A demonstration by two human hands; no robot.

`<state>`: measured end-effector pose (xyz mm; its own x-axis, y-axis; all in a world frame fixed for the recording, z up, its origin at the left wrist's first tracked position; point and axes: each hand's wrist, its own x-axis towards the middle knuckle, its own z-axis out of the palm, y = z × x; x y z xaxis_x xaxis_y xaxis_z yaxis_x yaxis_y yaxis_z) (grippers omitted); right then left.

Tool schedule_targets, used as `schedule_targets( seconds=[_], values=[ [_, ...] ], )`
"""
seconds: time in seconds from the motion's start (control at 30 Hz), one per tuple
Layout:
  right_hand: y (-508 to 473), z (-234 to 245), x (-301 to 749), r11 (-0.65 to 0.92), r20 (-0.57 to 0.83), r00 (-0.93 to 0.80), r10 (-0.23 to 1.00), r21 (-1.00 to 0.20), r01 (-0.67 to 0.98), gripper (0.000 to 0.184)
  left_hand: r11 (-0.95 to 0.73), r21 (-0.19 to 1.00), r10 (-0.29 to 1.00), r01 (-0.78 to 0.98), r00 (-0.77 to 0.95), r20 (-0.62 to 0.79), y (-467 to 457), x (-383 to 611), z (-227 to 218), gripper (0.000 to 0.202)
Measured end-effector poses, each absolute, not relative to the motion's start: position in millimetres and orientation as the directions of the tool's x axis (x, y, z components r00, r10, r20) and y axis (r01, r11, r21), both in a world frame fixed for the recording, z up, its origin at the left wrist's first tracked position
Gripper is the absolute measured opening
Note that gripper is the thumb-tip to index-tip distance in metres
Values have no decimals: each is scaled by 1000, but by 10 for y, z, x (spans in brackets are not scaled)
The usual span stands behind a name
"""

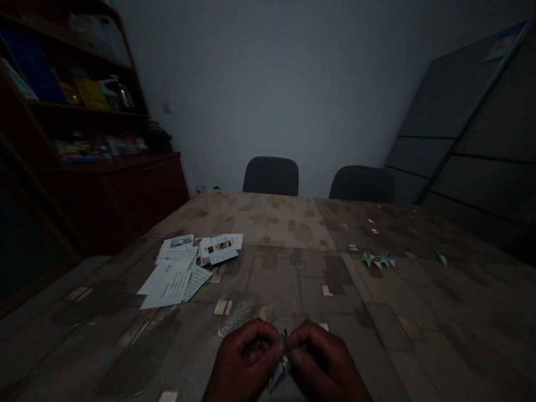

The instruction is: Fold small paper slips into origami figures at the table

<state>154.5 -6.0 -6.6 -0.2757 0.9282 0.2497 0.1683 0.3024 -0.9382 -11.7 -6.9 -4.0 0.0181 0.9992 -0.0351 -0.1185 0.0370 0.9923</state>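
Note:
Close to the near edge of the table, my left hand (pixel 247 357) and my right hand (pixel 320 357) meet around a small piece of folded paper (pixel 278 375). Both hands are closed, thumbs and index fingertips pinching the paper from either side. It is pale with a red and white mark, and a pointed end hangs down between the hands. A thin dark tip pokes up above the fingertips. Most of its shape is hidden by my fingers, and the light is dim.
Loose printed paper sheets (pixel 170 276) lie spread on the patterned tablecloth (pixel 288 279) at left. Several small folded paper pieces (pixel 378 259) sit at right, one more folded piece (pixel 440 258) farther right. Two dark chairs (pixel 271 176) stand behind the table; a shelf cabinet (pixel 146 184) is at left.

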Motion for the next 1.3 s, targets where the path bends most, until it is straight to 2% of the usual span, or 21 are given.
schedule_targets(
  seconds=[0.23,0.47,0.7,0.77,0.87,0.93,1.03,1.13,1.3],
  values=[
    [-25,-140,1569,283,217,-302,928,-939,194,22,-36,996,999,-83,27,38,-72,-149,-104,19],
    [-54,-150,1532,142,105,-312,944,-985,97,42,33,997,999,-76,1,-33,-57,-134,-157,23],
    [-59,-152,1491,38,45,-329,943,-999,-27,43,88,992,996,-93,-13,-89,-72,-90,-46,26],
    [-68,-134,1487,62,53,-318,947,-998,16,38,121,989,992,-86,-24,-123,-81,-75,-13,25],
    [-101,-93,1490,170,119,-253,960,-967,192,24,120,992,991,-29,-51,-121,-94,-62,21,22],
    [-124,-73,1494,257,196,-210,958,-911,321,14,59,997,997,49,-60,-56,-102,-63,26,20],
    [-138,-69,1497,372,327,-178,928,-798,475,3,-119,978,992,174,-16,123,-108,-71,-6,15],
    [-126,-87,1499,451,434,-177,883,-687,569,6,-234,940,972,249,38,232,-105,-80,-76,14],
    [-100,-116,1506,517,520,-197,831,-593,617,9,-255,916,967,309,61,248,-98,-85,-147,13]
  ],
)
